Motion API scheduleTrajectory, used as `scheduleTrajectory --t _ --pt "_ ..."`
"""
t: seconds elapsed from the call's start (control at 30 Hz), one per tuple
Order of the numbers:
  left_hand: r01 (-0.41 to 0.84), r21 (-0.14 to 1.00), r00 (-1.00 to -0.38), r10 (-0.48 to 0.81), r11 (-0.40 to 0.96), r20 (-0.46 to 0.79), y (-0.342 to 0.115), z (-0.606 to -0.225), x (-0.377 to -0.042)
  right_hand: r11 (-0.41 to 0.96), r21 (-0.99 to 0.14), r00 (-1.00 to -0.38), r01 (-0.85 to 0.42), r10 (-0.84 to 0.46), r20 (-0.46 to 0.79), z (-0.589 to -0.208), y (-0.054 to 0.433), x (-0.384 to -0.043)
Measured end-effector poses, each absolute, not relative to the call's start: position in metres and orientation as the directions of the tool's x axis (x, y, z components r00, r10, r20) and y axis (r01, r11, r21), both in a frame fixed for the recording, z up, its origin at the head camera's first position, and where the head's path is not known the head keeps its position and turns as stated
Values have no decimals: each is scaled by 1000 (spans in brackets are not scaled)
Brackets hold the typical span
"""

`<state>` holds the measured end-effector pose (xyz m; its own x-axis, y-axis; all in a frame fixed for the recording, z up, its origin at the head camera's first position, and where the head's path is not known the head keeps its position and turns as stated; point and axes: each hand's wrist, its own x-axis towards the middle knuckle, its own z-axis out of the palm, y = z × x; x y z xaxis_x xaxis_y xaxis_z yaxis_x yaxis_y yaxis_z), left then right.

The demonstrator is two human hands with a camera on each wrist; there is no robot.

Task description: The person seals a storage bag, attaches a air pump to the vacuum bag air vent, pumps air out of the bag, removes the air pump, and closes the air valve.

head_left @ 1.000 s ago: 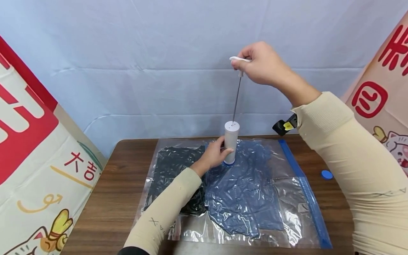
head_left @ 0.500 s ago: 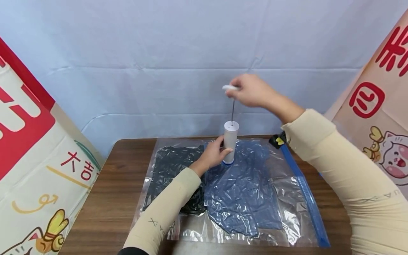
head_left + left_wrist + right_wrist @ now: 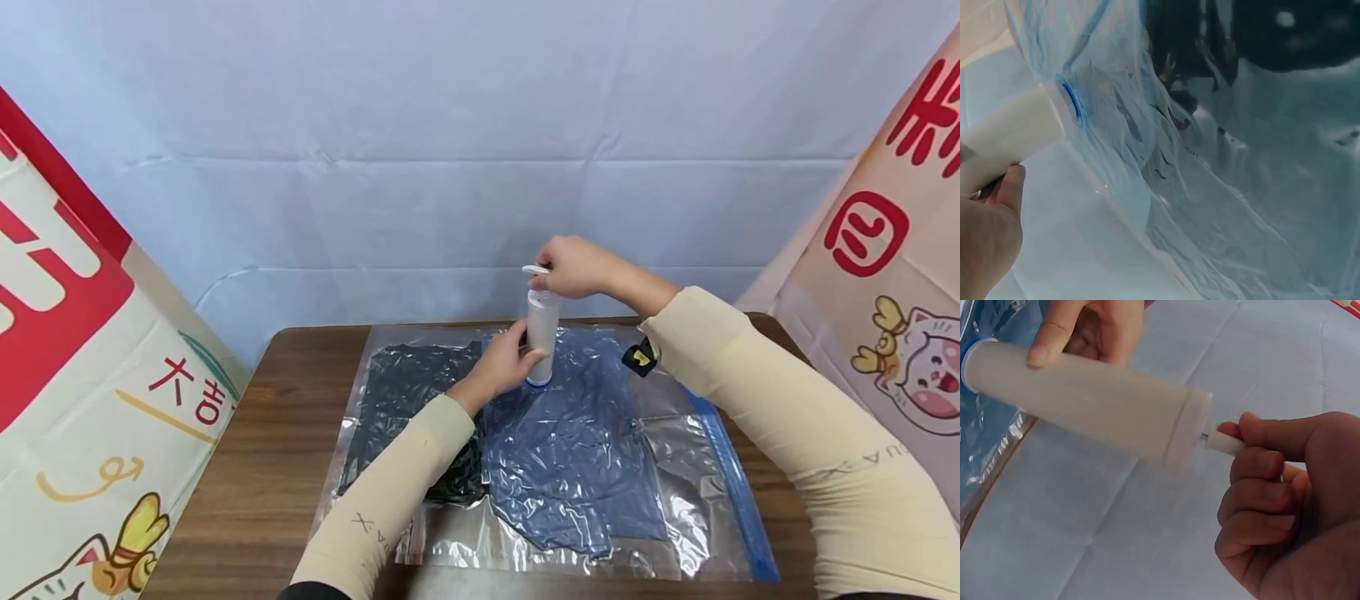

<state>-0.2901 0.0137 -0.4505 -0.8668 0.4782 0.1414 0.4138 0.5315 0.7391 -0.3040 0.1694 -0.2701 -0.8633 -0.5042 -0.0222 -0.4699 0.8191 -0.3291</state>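
A white hand pump (image 3: 543,333) stands upright on the blue valve (image 3: 1071,100) of a clear vacuum storage bag (image 3: 457,533). My left hand (image 3: 498,367) grips the pump's barrel, thumb in front. Above it, my right hand (image 3: 573,267) holds the white pump handle (image 3: 535,270), fingers curled round it. In the right wrist view only a short piece of the metal rod shows between the handle's stem and the barrel's end cap. Inside the bag lie a dark folded cloth (image 3: 420,400) on the left and a blue cloth (image 3: 570,467) on the right, under wrinkled plastic.
The bag lies on a brown wooden table (image 3: 247,450), its blue zip edge (image 3: 731,483) along the right side. A pale cloth backdrop (image 3: 375,167) hangs behind the table. Printed banners (image 3: 67,350) flank both sides.
My right hand has come down with the pump handle, and the long exposed rod has slid into the barrel. My left hand keeps its grip on the barrel.
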Motion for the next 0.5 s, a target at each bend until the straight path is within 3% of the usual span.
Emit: scheduleTrajectory --t 0.5 --pt "427 682 -865 489 594 115 19 -448 -289 830 -419 -925 -368 -375 70 -201 175 -290"
